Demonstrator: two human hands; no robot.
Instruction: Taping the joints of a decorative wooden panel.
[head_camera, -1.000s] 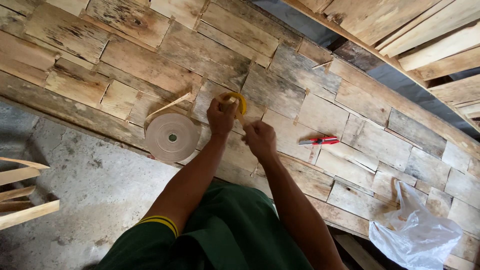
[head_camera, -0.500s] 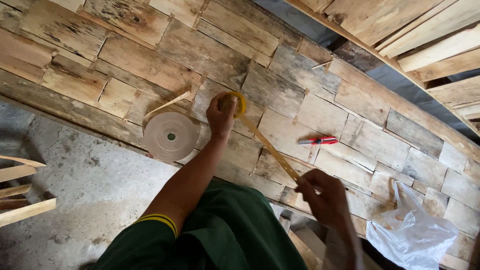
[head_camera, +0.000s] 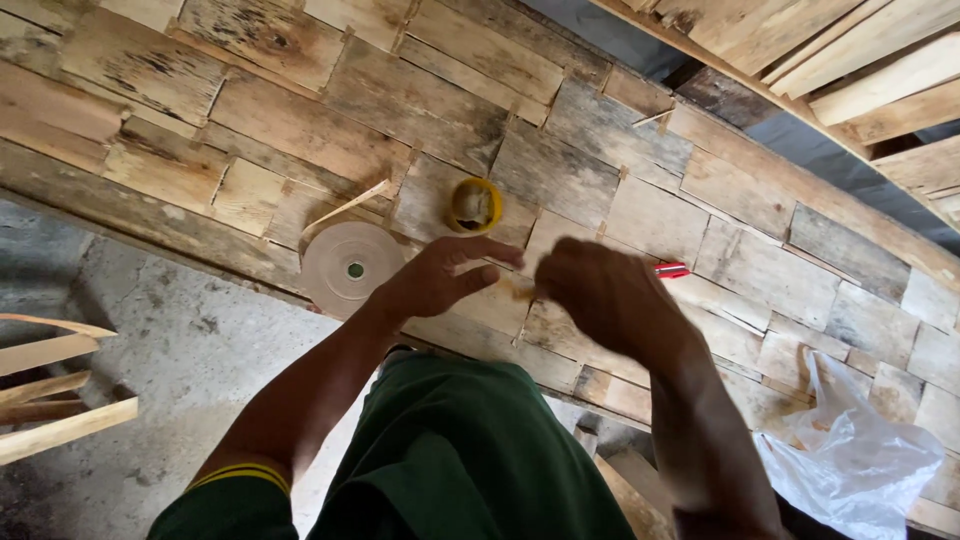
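While the yellow tape measure (head_camera: 474, 204) lies free mid-panel, left hand (head_camera: 440, 280) hovers spread; right hand (head_camera: 600, 295) pinches something small, unidentifiable.

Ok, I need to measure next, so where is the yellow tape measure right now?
In the head view the yellow tape measure lies on the wooden plank panel, just beyond the left hand, right of the round tape roll.

- One yellow tape measure (head_camera: 473, 205)
- One round tape roll (head_camera: 352, 266)
- One red pen (head_camera: 671, 270)
- One clear plastic bag (head_camera: 860, 460)
- Two hands: left (head_camera: 440, 278), right (head_camera: 605, 298)
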